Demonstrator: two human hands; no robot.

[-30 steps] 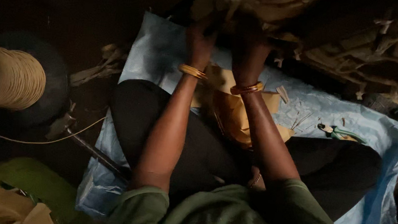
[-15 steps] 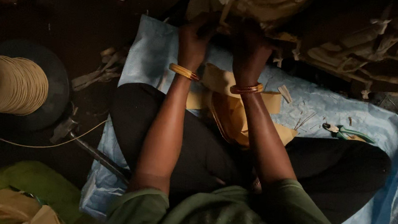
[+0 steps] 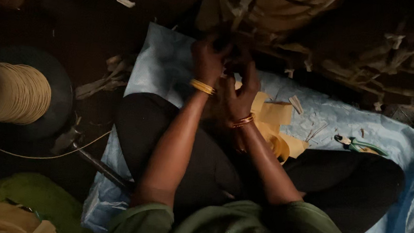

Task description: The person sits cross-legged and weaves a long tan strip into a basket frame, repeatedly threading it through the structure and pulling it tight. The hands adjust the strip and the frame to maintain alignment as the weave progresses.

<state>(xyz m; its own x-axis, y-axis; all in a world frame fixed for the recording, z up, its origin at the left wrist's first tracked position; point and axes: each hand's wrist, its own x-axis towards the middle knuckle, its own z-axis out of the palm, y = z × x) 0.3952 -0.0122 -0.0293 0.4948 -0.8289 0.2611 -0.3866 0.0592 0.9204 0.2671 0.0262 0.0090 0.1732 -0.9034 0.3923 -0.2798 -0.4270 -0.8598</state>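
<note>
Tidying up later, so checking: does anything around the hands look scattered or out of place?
Yes. Pale scraps lie strewn on the blue sheet, green-handled pliers lie loose, and cord trails from the spool.

Two hands are in view, the left hand [image 3: 208,59] and the right hand [image 3: 239,92], each wrist carrying gold bangles: one band on the left [image 3: 202,86], one on the right [image 3: 242,120]. One large spool of cream cord [image 3: 17,93] sits on the floor. One pale blue plastic sheet [image 3: 326,117] lies spread beneath. One pair of green-handled pliers [image 3: 359,144] rests on it. One roll of yellow tape [image 3: 280,147], with several loose yellow strips beside it, too overlapped to count
</note>
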